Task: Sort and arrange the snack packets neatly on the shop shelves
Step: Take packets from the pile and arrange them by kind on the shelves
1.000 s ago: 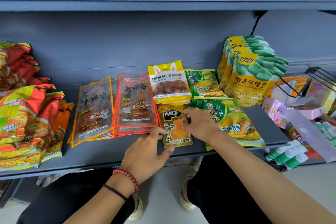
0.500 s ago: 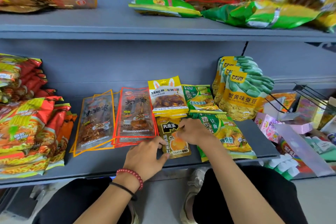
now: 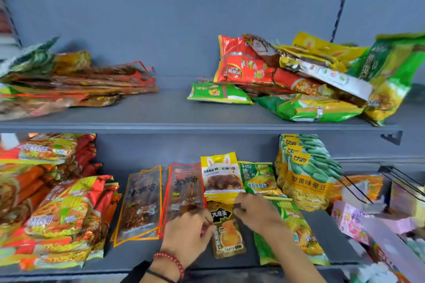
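Head view: left hand (image 3: 186,234) grips a black-and-yellow plastic snack packet (image 3: 227,234) near the grey metal shelf (image 3: 138,254) front edge. Right hand (image 3: 258,213) pinches its top.

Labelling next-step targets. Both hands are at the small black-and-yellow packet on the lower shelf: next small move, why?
Probably slide the black-and-yellow packet square beneath the Tang Mou Mou packet: right hand pinches its top, left hand touches its left edge, and it lies slightly askew.

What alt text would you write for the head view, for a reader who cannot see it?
A right hand pinches the top of a dark-and-yellow packet on the lower shelf, the left hand beside it, between red-edged clear packets and green packets. The upper shelf holds untidy heaps.
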